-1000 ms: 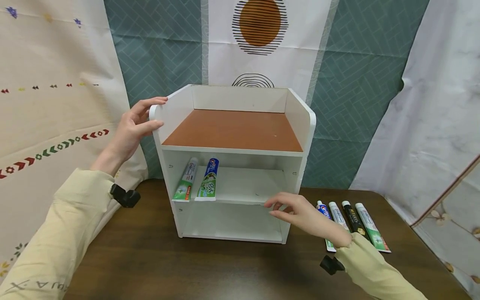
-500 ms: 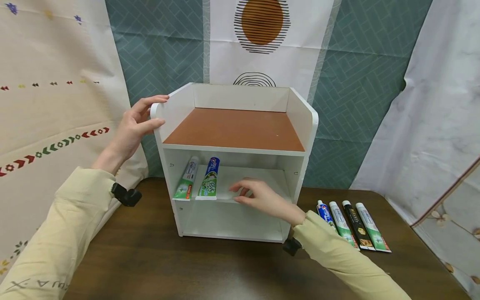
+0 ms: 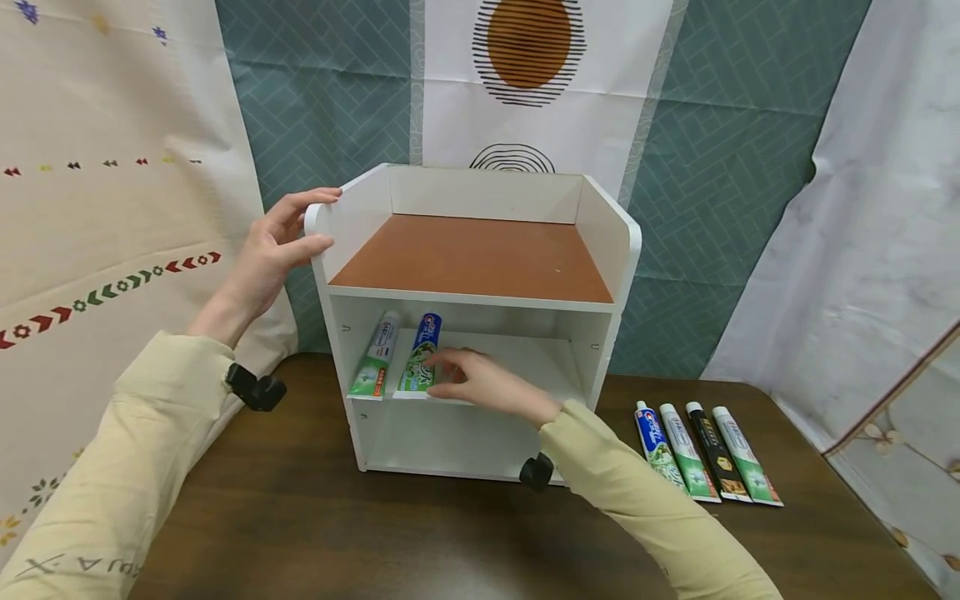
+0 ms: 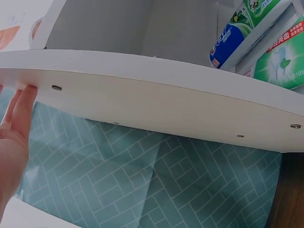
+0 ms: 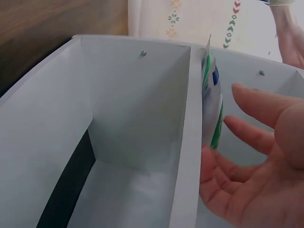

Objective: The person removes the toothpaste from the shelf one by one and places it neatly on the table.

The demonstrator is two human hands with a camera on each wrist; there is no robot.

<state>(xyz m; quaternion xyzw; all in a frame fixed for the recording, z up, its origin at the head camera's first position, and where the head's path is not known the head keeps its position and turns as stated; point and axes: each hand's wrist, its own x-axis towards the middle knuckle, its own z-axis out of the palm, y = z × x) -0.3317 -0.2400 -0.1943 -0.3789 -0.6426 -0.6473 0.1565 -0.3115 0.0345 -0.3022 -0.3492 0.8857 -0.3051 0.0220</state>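
Observation:
A small white shelf unit (image 3: pixel 462 439) stands on the table, with a brown top panel. My left hand (image 3: pixel 262 254) holds its upper left side panel; in the left wrist view the fingertips (image 4: pixel 29 91) touch the panel's outer face. On the middle shelf lie two toothpaste tubes, a green and white one (image 3: pixel 371 367) at the left and a blue and green one (image 3: pixel 415 369) beside it. My right hand (image 3: pixel 487 381) is at the right edge of the blue and green tube, fingers bent slightly and apart. Contact with that tube is unclear.
On the brown table (image 3: pixel 337 533), to the right of the shelf, several tubes lie in a row: a blue and green one (image 3: pixel 657 446), a green and white one (image 3: pixel 687 454), a black one (image 3: pixel 717 454) and another green one (image 3: pixel 747 457). Patterned cloths hang behind.
My right hand has moved left from the shelf's right side, along the middle shelf, up to the blue and green tube. The left hand stays on the side panel.

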